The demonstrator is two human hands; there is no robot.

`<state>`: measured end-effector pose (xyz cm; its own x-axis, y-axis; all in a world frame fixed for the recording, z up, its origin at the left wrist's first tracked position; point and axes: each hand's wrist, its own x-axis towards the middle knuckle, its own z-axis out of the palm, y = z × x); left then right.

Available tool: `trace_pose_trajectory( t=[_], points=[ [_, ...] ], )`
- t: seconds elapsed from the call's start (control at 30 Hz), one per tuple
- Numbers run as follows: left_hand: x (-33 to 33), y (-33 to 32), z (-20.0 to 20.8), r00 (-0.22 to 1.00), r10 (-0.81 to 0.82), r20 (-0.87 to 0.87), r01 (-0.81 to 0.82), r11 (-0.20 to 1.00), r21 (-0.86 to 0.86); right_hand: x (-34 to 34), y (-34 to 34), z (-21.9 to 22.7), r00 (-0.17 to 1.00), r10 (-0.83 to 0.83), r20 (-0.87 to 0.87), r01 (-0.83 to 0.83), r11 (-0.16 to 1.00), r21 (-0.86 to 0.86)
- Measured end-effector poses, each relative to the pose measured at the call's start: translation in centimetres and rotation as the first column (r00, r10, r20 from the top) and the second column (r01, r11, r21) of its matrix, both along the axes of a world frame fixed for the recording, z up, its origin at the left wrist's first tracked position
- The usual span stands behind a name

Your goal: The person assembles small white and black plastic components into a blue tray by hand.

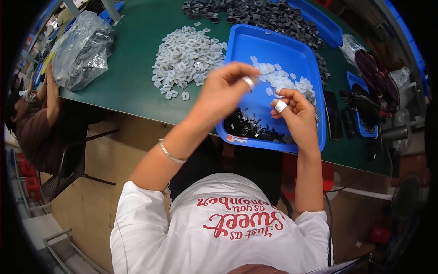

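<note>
My left hand (223, 93) is over the left side of a blue tray (230, 50), smeared by motion. Its thumb, wrapped in white tape, and index finger are close together in a pinch; what is between them is too blurred to make out. Over the middle of the tray my right hand (299, 116), also with a taped finger, pinches a small white plastic piece at its fingertips. Beyond my hands in the tray lie loose translucent white plastic pieces (292, 81). Small black parts (253, 127) are heaped at the tray's near left.
On the green table (132, 77) a heap of white plastic pieces (187, 55) stands left of the tray. Dark grey parts (255, 11) are piled behind it. A phone (333, 114) lies to the right. At far left a person (41, 118) sits by a clear bag (84, 50).
</note>
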<state>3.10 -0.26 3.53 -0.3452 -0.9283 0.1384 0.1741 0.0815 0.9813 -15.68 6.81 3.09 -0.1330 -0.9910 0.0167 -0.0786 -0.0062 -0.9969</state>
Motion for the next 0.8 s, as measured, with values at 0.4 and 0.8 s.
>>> trace_pose_trajectory(
  t=[0.4,0.8],
  points=[
    [7.2,-5.4,0.0,0.702,0.565,0.433,0.058,0.560,-0.826,1.7,-2.3,0.4,0.667,0.073,-0.741,-0.249,0.960,-0.129],
    [0.7,-4.4,-2.9,0.369,0.556,0.745,0.553,0.513,-0.657,2.5,-5.6,-3.4,0.244,-0.133,-0.961,-0.358,0.908,-0.217]
  ],
)
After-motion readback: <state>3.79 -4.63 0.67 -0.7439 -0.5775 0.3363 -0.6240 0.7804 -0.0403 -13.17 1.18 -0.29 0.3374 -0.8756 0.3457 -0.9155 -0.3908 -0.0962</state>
